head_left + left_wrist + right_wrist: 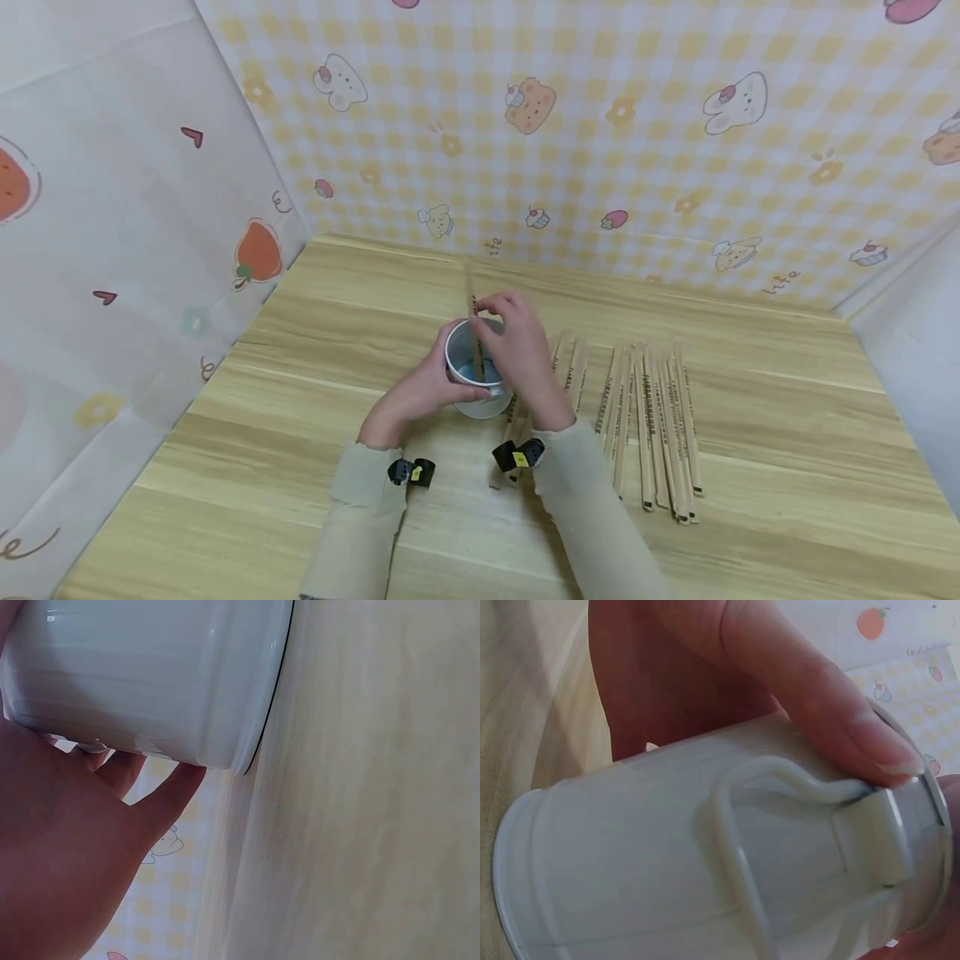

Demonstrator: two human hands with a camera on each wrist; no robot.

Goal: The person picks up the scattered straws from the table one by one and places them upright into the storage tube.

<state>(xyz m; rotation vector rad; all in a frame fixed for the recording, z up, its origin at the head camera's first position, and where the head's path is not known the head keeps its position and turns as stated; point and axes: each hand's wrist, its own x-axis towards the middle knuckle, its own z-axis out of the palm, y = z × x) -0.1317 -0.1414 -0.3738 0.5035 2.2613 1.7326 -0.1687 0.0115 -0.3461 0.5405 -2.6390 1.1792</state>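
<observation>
My left hand grips a white metal pail from its left side, with the thumb near the rim. In the left wrist view, the fingers of the left hand wrap under the pail, which stands close over the table. The right wrist view shows the pail's wire handle hanging against the wall. My right hand pinches a paper-wrapped pair of chopsticks above the rim. Its lower end reaches down inside the pail; its upper end points to the back wall.
Several more paper-wrapped chopsticks lie side by side to the right on the wood-grain table. A few others lie partly hidden under my right forearm. Behind the table hangs a yellow checked cloth; a white printed cloth hangs at left.
</observation>
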